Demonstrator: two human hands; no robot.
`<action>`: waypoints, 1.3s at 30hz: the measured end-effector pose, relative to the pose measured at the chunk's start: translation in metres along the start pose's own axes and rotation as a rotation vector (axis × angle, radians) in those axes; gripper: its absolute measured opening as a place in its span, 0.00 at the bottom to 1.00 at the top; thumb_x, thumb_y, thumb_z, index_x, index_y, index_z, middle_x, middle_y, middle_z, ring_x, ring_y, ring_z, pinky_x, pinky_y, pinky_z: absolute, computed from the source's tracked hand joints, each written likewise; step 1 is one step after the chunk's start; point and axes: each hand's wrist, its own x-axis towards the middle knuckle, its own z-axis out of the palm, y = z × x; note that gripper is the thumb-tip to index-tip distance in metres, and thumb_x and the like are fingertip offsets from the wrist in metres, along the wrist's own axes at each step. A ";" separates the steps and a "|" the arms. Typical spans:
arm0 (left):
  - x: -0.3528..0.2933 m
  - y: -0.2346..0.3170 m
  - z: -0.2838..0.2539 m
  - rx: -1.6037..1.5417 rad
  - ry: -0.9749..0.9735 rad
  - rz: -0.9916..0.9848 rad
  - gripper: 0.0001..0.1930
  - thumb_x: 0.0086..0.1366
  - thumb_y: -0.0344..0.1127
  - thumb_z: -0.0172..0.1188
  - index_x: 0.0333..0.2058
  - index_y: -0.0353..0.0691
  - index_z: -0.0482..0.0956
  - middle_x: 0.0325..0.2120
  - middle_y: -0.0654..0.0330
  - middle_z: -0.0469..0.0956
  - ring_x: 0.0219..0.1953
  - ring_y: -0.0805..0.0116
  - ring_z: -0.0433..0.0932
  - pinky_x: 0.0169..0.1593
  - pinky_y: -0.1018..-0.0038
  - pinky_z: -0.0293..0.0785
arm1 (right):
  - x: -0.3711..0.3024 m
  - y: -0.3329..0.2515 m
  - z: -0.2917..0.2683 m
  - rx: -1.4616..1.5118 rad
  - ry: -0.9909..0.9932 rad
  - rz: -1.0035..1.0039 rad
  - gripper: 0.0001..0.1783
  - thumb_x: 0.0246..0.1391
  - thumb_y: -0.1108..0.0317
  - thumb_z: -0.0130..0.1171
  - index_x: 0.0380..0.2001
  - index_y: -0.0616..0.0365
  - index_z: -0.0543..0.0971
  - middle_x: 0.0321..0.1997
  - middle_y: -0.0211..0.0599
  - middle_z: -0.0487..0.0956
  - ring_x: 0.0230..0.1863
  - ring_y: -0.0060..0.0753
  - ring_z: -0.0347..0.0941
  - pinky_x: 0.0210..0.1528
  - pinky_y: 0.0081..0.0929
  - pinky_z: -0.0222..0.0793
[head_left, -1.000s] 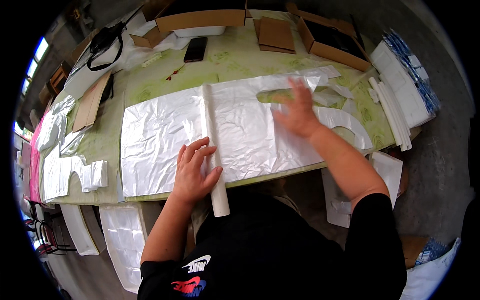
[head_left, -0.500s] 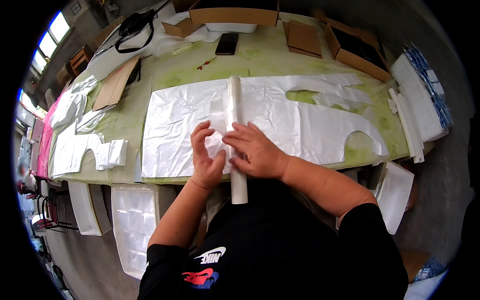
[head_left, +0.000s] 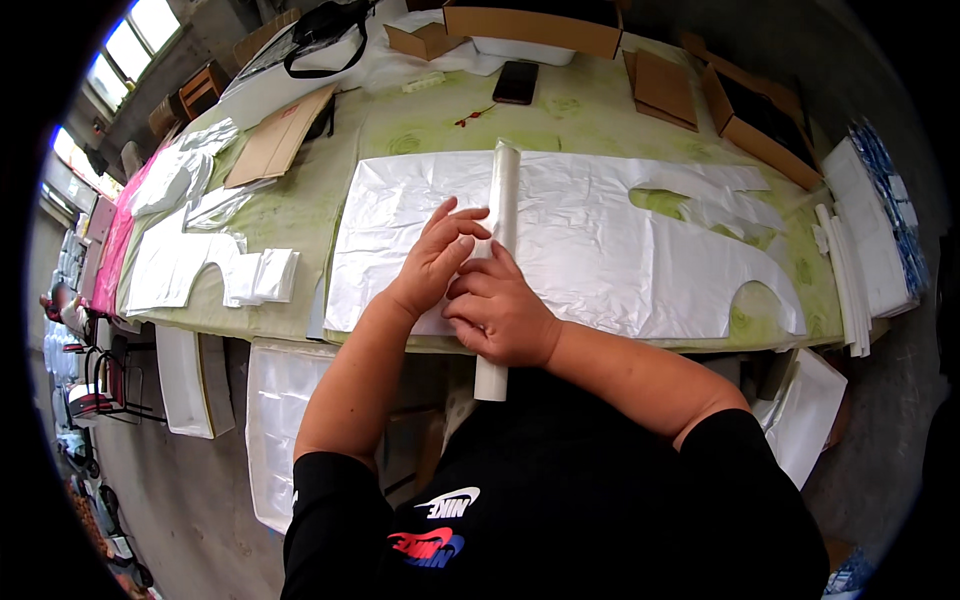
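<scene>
A long pale roll (head_left: 507,195), apparently wound with translucent film, lies lengthwise from me across a flat white plastic sheet (head_left: 590,250). Its near end sticks out past the table edge. My right hand (head_left: 505,312) covers the roll's lower half, with its fingers curled and bunched at the roll's left side. What those fingers pinch, if anything, is hidden. Just left of the roll, my left hand (head_left: 435,262) is raised over the sheet, fingers bent and apart from the thumb, with nothing visible in it. The sheet has curved cut-outs and strap-like strips at its right end.
More folded white plastic pieces (head_left: 190,260) and a cardboard piece (head_left: 282,135) lie at the left. A phone (head_left: 515,83) and cardboard boxes (head_left: 760,125) are farther back. Thin white tubes (head_left: 845,280) stand at the right edge. Bins (head_left: 285,420) sit below the table front.
The view has shifted, so the table appears farther right. My left hand has lifted and turned, its fingers now toward the roll. My right hand's fingers have curled and moved to the roll's left side.
</scene>
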 end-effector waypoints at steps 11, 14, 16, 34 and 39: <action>-0.027 0.014 -0.021 0.551 0.067 -0.065 0.15 0.71 0.49 0.58 0.34 0.44 0.81 0.58 0.57 0.77 0.74 0.42 0.56 0.73 0.44 0.47 | -0.006 -0.020 -0.028 0.205 0.008 -0.068 0.10 0.46 0.73 0.71 0.35 0.51 0.84 0.40 0.31 0.81 0.51 0.42 0.75 0.66 0.53 0.65; -0.030 0.034 -0.024 0.579 0.157 -0.019 0.15 0.62 0.48 0.70 0.39 0.46 0.79 0.59 0.57 0.76 0.72 0.46 0.61 0.73 0.41 0.49 | -0.032 -0.028 -0.043 0.209 0.004 0.042 0.10 0.47 0.71 0.72 0.35 0.50 0.84 0.40 0.29 0.81 0.52 0.41 0.76 0.70 0.56 0.63; -0.023 0.061 -0.016 0.556 0.004 -0.065 0.22 0.61 0.45 0.69 0.51 0.45 0.78 0.64 0.55 0.71 0.73 0.48 0.60 0.74 0.47 0.51 | -0.045 -0.028 -0.043 0.224 -0.013 0.052 0.10 0.47 0.71 0.72 0.36 0.50 0.84 0.40 0.29 0.81 0.51 0.41 0.76 0.68 0.55 0.64; -0.021 0.020 -0.080 1.053 0.049 -0.931 0.47 0.68 0.53 0.60 0.77 0.45 0.45 0.73 0.44 0.59 0.74 0.44 0.58 0.75 0.57 0.54 | -0.072 -0.022 -0.059 0.279 0.032 0.025 0.09 0.48 0.73 0.71 0.36 0.53 0.84 0.40 0.32 0.82 0.48 0.42 0.77 0.62 0.49 0.70; -0.013 0.007 -0.111 0.952 0.096 -0.948 0.47 0.67 0.48 0.61 0.77 0.47 0.44 0.57 0.43 0.77 0.57 0.46 0.77 0.64 0.59 0.71 | -0.076 -0.023 -0.067 0.275 0.053 0.041 0.10 0.48 0.73 0.71 0.36 0.52 0.84 0.42 0.33 0.81 0.50 0.42 0.77 0.63 0.47 0.70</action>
